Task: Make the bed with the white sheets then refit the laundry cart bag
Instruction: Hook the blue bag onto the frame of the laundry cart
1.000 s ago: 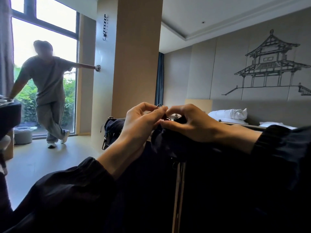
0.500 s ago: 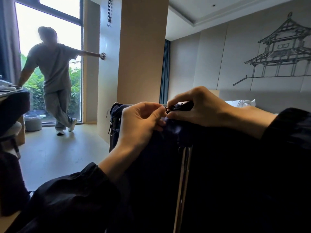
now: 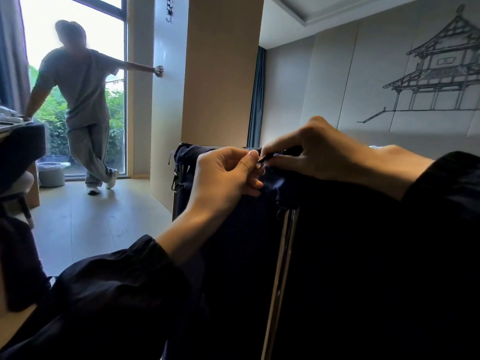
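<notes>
The right hand (image 3: pixel 319 149) is rising a little above the left hand (image 3: pixel 223 175); one second ago both were meeting at one level over the laundry cart bag (image 3: pixel 233 229). Its fingers are now pinching a small dark clip (image 3: pixel 265 159) that was hidden before, and the left thumb and finger are closing on the clip's near end. The white pillows (image 3: pixel 375 147) are slipping behind the right forearm

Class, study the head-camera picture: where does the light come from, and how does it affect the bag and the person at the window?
Head view: daylight from the window, blown out white; the person there backlit, almost a silhouette; the laundry cart bag lost in shadow; wall seams lean from wide-angle distortion.
</notes>
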Demonstrator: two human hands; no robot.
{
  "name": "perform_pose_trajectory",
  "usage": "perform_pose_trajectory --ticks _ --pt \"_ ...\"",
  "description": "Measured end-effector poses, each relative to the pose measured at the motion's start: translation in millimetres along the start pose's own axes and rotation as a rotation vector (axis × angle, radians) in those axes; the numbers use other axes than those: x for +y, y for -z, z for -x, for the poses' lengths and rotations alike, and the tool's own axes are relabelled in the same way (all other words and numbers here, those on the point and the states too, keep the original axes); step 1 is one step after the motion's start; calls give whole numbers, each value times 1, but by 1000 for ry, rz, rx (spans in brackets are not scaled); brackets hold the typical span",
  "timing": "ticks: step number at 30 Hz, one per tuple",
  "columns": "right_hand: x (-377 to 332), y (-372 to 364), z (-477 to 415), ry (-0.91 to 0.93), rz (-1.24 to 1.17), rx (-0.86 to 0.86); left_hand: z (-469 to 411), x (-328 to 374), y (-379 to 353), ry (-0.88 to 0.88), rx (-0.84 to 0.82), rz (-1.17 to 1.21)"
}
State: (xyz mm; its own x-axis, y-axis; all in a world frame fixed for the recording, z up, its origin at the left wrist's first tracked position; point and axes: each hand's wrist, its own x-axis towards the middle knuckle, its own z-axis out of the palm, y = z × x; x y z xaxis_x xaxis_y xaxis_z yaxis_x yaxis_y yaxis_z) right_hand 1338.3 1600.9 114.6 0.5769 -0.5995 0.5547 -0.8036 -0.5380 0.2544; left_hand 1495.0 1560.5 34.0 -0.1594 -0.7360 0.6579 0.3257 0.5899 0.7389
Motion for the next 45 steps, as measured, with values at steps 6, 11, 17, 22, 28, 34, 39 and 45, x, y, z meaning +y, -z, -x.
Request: perform_pose_trajectory --ticks 6,11,17,22,28,34,39,45 --pt "-1 5 -2 144 12 -136 24 -18 7 143 56 -22" --pt "-1 4 -1 128 3 -125 34 -39 -6 186 8 -35" --pt "1 3 0 -14 -17 -81 6 -40 -3 -209 139 -489" --pt "6 -3 3 -142 -81 16 -37 -15 5 -289 -326 -455" --pt "13 -4 5 -308 -79 122 -69 -1 -9 -330 -469 -552" --pt "29 -5 10 -469 -179 61 -60 -12 -26 -200 -231 -664" --pt "48 -4 24 -526 -305 -151 -64 -19 -25 -199 -192 -571" --pt "80 -22 29 -612 -38 -342 -66 -27 -23 -223 -183 -454"
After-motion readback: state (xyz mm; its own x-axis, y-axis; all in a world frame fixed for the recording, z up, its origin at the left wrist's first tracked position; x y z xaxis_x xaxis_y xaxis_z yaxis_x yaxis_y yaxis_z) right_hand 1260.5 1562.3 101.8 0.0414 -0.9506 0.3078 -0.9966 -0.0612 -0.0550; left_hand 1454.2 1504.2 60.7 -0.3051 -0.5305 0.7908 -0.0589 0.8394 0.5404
